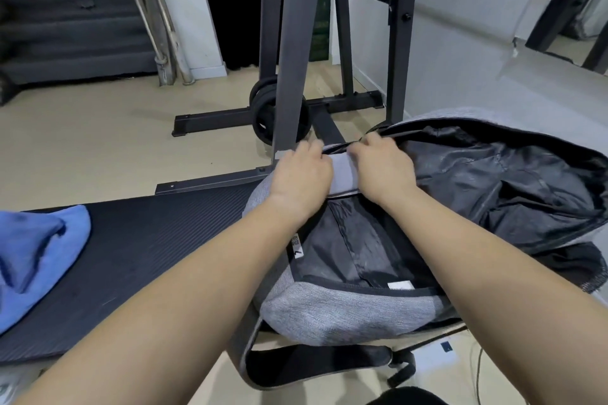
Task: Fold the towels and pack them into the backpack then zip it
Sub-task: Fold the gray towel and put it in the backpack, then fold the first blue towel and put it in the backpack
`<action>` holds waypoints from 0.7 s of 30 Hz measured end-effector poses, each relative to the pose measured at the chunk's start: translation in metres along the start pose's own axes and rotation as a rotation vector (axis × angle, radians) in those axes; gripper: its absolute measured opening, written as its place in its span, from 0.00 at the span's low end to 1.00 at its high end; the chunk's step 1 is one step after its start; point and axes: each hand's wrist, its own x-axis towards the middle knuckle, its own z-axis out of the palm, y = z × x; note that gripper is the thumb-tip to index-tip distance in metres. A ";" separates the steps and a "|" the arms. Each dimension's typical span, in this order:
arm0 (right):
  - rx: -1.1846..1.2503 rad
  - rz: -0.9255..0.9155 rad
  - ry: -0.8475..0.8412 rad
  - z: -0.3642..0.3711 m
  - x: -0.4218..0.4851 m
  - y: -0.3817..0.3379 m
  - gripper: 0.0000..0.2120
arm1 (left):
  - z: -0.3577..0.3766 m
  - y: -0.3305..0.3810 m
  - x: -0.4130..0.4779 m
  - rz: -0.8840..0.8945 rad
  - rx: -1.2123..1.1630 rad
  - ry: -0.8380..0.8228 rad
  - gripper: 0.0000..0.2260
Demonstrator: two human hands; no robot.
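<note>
A grey backpack (335, 316) with a black lining lies unzipped and spread wide at the right end of a black ribbed bench pad (158, 250). Its flap (513, 181) is thrown back to the right. My left hand (301, 181) and my right hand (383, 171) both grip the far rim of the bag's opening, a light grey band between them. A crumpled blue towel (36, 260) lies on the pad at the far left, away from both hands. Nothing shows inside the bag.
A black weight rack (292, 52) with plates (266, 115) at its foot stands on the beige floor just behind the bench. Grey padded mats (69, 16) lean at the back left. The bag's straps (316, 362) hang off the near edge.
</note>
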 end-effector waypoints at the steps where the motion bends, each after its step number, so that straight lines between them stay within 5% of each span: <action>1: 0.001 -0.044 -0.040 0.001 -0.001 -0.001 0.19 | 0.002 -0.001 -0.002 0.032 -0.043 -0.023 0.11; 5: 0.081 -0.070 -0.224 0.003 -0.001 0.008 0.15 | 0.009 -0.009 -0.004 0.040 -0.223 -0.121 0.09; 14: 0.024 -0.121 -0.423 0.001 0.001 0.007 0.19 | 0.003 -0.020 -0.001 0.072 -0.287 -0.452 0.20; 18: 0.005 -0.071 -0.333 -0.022 -0.012 0.003 0.16 | -0.017 -0.038 -0.013 -0.005 -0.455 -0.377 0.12; 21: 0.025 -0.052 -0.212 -0.045 -0.028 -0.006 0.16 | -0.040 -0.059 -0.040 -0.067 -0.504 -0.305 0.17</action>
